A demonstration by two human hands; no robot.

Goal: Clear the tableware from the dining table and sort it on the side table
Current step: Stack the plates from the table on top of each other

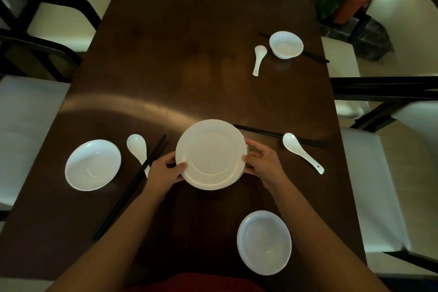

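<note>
1. Nearest the person, a white bowl [264, 242] sits on the dark dining table [180, 59] close to the near edge, right of the two forearms, apart from everything else.
2. On the left, a pair of black chopsticks [129, 189] runs on a long diagonal from near-left to far-right; its far part crosses over the handle of a white spoon [138, 149] whose bowl end points away from the person.
3. Left of that spoon, a shallow white dish [93, 165] lies near the table's left edge, with bare wood around it.
4. In the middle, a stack of white plates [211, 154] is held at both sides: the left hand [164, 173] grips the left rim, thumb curled over the top; the right hand [262, 163] grips the right rim, fingers curled around the edge. Whether the stack touches the table cannot be told.
5. Right of the stack, a second pair of chopsticks [280, 136] lies nearly crosswise, reaching toward the right edge; a second spoon [302, 152] lies over it, handle pointing near-right.
6. Farther right, a small bowl [286, 44] rests on a third pair of chopsticks [312, 55], with a third spoon [258, 59] just beside it, handle toward the person.
7. The far half of the table is open wood. White-cushioned chairs [369, 187] stand close along both long sides.
</note>
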